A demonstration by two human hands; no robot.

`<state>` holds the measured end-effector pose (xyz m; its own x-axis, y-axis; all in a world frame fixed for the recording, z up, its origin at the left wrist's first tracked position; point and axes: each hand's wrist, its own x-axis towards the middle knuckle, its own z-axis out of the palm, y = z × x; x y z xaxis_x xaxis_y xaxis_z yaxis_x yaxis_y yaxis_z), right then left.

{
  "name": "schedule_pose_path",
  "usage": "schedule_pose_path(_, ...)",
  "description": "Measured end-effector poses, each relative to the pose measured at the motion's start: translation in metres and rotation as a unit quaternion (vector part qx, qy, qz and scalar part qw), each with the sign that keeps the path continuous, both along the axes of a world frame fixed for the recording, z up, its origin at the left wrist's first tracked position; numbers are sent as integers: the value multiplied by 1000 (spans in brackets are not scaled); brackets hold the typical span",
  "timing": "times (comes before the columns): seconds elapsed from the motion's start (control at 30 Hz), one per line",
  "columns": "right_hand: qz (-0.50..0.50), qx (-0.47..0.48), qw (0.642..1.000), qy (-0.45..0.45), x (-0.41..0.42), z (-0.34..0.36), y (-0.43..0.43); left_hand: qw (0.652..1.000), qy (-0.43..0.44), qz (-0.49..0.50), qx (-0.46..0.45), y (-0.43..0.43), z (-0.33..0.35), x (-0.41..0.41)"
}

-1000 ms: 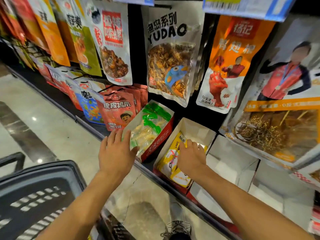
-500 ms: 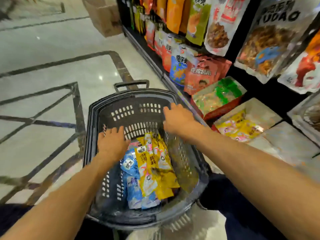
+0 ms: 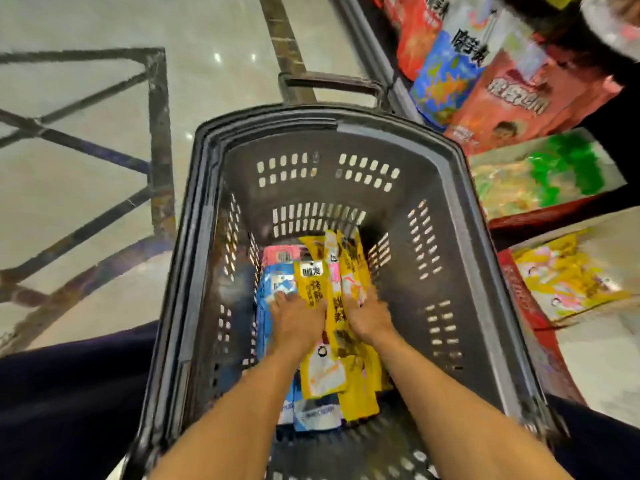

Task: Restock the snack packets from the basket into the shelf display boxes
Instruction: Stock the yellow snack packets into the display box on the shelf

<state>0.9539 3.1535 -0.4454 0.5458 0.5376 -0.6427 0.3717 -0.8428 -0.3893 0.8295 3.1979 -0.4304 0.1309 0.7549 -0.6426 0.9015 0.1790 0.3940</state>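
Observation:
The dark grey plastic basket (image 3: 207,188) stands on the floor below me, beside the shelf. At its bottom lies a stack of yellow snack packets (image 3: 323,374), with blue packets (image 3: 313,415) under and to their left and a pink packet (image 3: 280,254) behind. My left hand (image 3: 298,322) and my right hand (image 3: 369,315) are both down in the basket, pressed against the yellow stack from either side with fingers curled on it. On the shelf at right sit a display box of yellow packets (image 3: 564,275) and one of green-and-clear packets (image 3: 540,178).
Orange and blue snack bags (image 3: 512,98) stand on the shelf behind the boxes. The basket's handle (image 3: 329,81) sticks out at its far end. The shelf's metal edge (image 3: 363,39) runs alongside the basket. Pale tiled floor (image 3: 86,188) with dark lines spreads to the left.
Both hands left the shelf boxes, passed over the basket rim and dropped onto the yellow packets. My view swung from the shelf down into the basket.

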Motion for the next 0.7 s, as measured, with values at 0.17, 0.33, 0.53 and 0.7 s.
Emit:
schedule_pose_path(0.17, -74, -6, 997, 9, 7, -32, 6, 983, -114, 126, -67, 21, -15, 40)
schedule_pose_path(0.33, -154, -19, 981, 114, 8, -47, -1, 975, -96, 161, -122, 10, -29, 32)
schedule_pose_path(0.53, -109, 18, 985, 130, 8, -34, -20, 985, -83, 124, -89, 5, -35, 34)
schedule_pose_path(0.7, -141, 44, 979, 140, 3, -32, -31, 973, -139, 136, -120, 14, -40, 38)
